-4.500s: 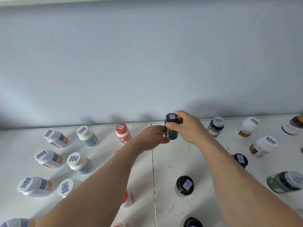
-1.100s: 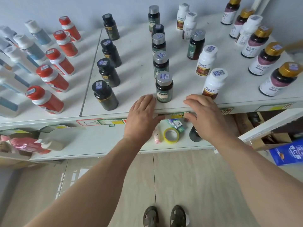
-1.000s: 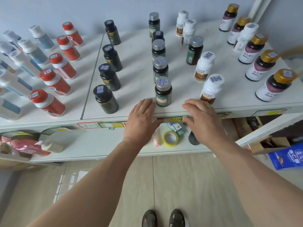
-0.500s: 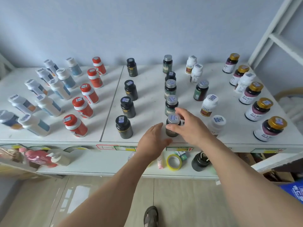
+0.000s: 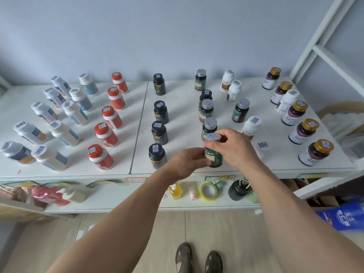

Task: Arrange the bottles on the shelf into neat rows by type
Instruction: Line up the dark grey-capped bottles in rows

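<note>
A: Entry, head view. I logged both hands on one green-labelled bottle [image 5: 213, 152] with a silver cap, near the front edge of the shelf [image 5: 197, 107]. The left hand [image 5: 190, 161] gripped its lower body; the right hand [image 5: 233, 147] pinched it at the cap.

B: Contents?

A: I could not read them; the glass was dark and the label print too small. Behind it, silver-capped bottles [image 5: 206, 110] ran toward the back edge. Four black bottles [image 5: 159, 133] formed a row just left of those, red-capped bottles [image 5: 107, 133] further left, white ones [image 5: 65, 133] toward the left edge, gold-capped jars [image 5: 304, 131] along the right edge.

B: Anything obscured?

A: The right wrist hid most of one white bottle [image 5: 263, 145]; only its cap showed. The leftmost bottle [image 5: 16, 152] was blurred.
</note>
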`<action>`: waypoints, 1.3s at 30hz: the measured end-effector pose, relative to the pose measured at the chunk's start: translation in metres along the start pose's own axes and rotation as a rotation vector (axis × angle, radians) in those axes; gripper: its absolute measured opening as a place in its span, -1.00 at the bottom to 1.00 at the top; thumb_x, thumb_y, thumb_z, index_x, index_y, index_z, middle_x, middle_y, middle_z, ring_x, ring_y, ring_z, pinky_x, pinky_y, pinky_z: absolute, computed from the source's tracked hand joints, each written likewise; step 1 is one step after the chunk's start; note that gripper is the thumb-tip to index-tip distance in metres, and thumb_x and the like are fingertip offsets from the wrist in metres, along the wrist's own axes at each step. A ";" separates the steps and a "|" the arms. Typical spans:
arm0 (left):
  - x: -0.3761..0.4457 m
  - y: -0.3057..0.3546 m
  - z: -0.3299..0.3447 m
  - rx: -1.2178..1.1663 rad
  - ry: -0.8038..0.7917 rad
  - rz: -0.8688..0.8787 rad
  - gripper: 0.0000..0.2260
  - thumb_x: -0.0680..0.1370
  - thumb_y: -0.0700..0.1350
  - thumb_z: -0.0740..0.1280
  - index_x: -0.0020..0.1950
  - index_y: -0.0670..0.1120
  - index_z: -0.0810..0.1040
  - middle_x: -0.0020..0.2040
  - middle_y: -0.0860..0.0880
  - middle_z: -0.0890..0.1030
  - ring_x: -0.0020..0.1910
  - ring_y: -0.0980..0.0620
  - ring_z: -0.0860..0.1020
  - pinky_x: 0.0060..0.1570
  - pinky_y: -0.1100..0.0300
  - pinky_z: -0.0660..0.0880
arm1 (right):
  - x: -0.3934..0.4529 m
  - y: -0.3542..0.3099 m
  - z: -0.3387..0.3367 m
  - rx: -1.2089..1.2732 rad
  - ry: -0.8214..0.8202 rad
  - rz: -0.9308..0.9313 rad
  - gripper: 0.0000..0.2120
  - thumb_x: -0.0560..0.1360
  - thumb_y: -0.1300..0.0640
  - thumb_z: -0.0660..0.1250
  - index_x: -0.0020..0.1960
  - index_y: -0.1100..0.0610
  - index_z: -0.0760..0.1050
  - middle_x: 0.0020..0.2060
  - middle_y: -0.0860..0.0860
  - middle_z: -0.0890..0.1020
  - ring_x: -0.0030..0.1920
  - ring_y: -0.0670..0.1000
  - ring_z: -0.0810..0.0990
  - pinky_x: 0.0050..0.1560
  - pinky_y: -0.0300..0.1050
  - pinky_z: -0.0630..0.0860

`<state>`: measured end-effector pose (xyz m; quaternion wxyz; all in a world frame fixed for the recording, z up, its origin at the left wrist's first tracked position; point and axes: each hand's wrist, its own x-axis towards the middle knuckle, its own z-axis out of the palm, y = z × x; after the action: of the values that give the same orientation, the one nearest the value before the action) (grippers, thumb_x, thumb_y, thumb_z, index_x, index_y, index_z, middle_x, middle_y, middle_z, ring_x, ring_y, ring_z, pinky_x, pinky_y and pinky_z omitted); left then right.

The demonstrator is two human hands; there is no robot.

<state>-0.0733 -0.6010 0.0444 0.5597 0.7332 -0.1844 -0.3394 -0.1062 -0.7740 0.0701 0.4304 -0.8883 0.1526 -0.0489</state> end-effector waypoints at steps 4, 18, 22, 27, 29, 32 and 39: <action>0.001 0.006 -0.006 -0.011 -0.033 0.002 -0.70 0.53 -0.21 0.39 0.26 -0.14 0.55 0.14 -0.08 0.65 0.18 0.02 0.59 0.32 0.03 0.41 | -0.002 -0.007 -0.002 0.027 0.009 0.024 -0.53 0.20 -0.35 0.46 -0.02 -0.11 0.55 -0.19 -0.22 0.63 -0.19 -0.31 0.55 -0.31 -0.37 0.36; 0.017 0.003 -0.006 0.487 0.201 -0.050 -0.54 0.48 0.09 0.41 0.37 0.08 0.46 0.24 0.11 0.56 0.16 0.10 0.53 0.11 0.28 0.40 | 0.010 0.017 -0.010 0.029 -0.145 -0.039 -0.62 0.34 -0.22 0.45 0.09 -0.12 0.54 -0.13 -0.22 0.64 -0.10 -0.24 0.57 -0.22 -0.41 0.39; 0.022 -0.002 -0.008 0.852 0.267 0.012 -0.53 0.56 0.09 0.30 0.46 0.07 0.33 0.43 0.08 0.41 0.34 0.03 0.41 0.22 0.20 0.35 | 0.008 0.033 -0.003 0.006 -0.208 -0.019 -0.54 0.37 -0.23 0.42 0.23 -0.19 0.46 -0.03 -0.24 0.61 -0.01 -0.24 0.55 -0.13 -0.39 0.38; 0.033 -0.002 -0.012 0.894 0.329 0.049 -0.53 0.57 0.03 0.27 0.47 0.03 0.31 0.46 0.05 0.36 0.39 0.01 0.35 0.26 0.16 0.33 | 0.004 0.047 0.004 0.058 -0.235 0.032 -0.44 0.30 -0.27 0.42 0.26 -0.25 0.41 0.02 -0.28 0.61 0.06 -0.22 0.56 0.03 -0.26 0.46; 0.038 0.000 -0.013 0.869 0.349 0.054 -0.53 0.57 0.02 0.28 0.47 0.00 0.31 0.46 0.03 0.36 0.38 -0.01 0.36 0.25 0.14 0.33 | 0.005 0.047 0.004 0.083 -0.250 0.043 -0.37 0.26 -0.31 0.44 0.28 -0.25 0.39 0.10 -0.28 0.59 0.14 -0.22 0.53 0.14 -0.17 0.45; 0.047 0.004 -0.018 0.832 0.363 0.044 -0.52 0.57 0.01 0.28 0.47 -0.01 0.30 0.45 0.01 0.37 0.37 -0.04 0.37 0.23 0.11 0.35 | 0.015 0.040 -0.002 0.121 -0.156 0.024 -0.37 0.26 -0.37 0.40 0.29 -0.23 0.40 0.18 -0.34 0.52 0.24 -0.29 0.45 0.24 -0.18 0.38; 0.073 0.008 -0.025 0.835 0.313 -0.013 -0.49 0.56 0.05 0.29 0.48 -0.01 0.25 0.47 0.00 0.33 0.39 -0.05 0.35 0.22 0.05 0.37 | 0.076 0.016 -0.013 -0.126 -0.202 -0.007 -0.39 0.44 -0.07 0.44 0.43 -0.04 0.33 0.39 -0.05 0.43 0.36 -0.05 0.39 0.26 -0.17 0.30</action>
<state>-0.0037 -0.6338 0.0346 0.2349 0.9400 -0.2140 -0.1242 -0.0403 -0.8170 0.0621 0.3866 -0.9146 0.1083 0.0492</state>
